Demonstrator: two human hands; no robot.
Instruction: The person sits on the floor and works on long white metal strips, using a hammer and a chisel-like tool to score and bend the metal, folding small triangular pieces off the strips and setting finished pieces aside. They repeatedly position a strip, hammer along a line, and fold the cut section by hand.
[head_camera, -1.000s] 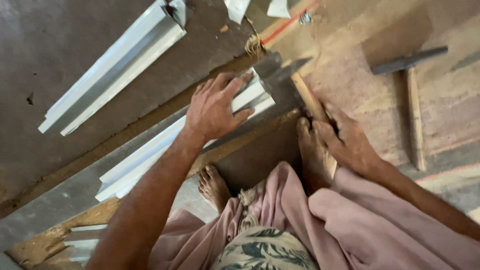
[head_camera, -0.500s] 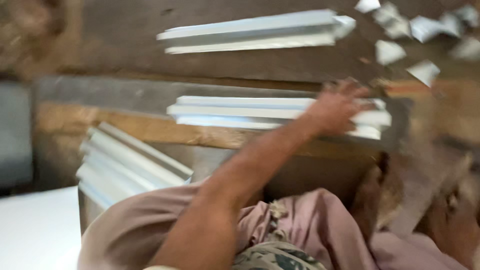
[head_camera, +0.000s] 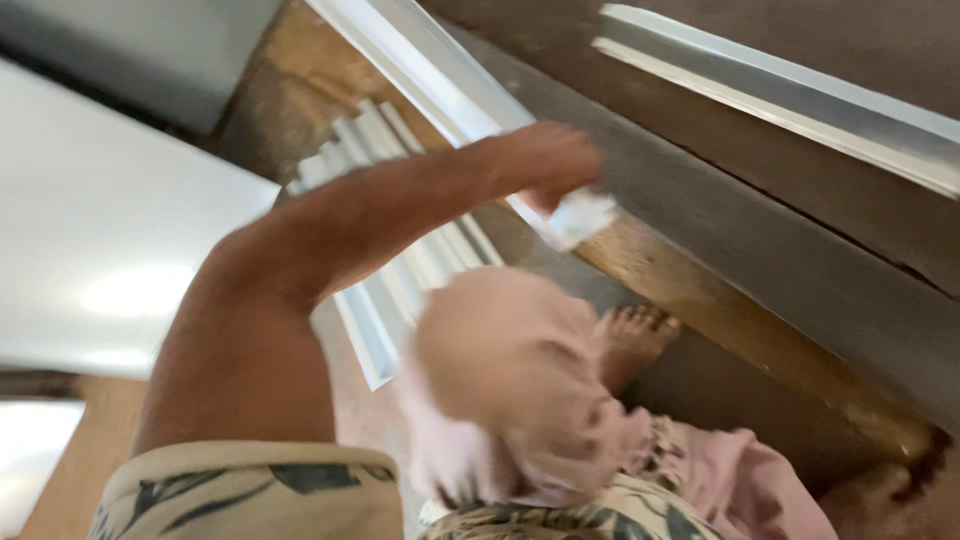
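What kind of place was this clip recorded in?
Probably a small carpentry or fitting workshop, worked at floor level. The left hand grips a long white profile strip, more cut white strips lie stacked beside a rough wooden plank, and a bare foot rests nearby.

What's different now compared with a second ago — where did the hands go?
The view has swung left. The left hand, which a second ago lay flat on the stacked white strips, now reaches out and closes on the end of one long white strip. The right hand, earlier on a wooden piece beside the foot, is out of view. The bare foot stays on the ground and the white strip stack still lies alongside.
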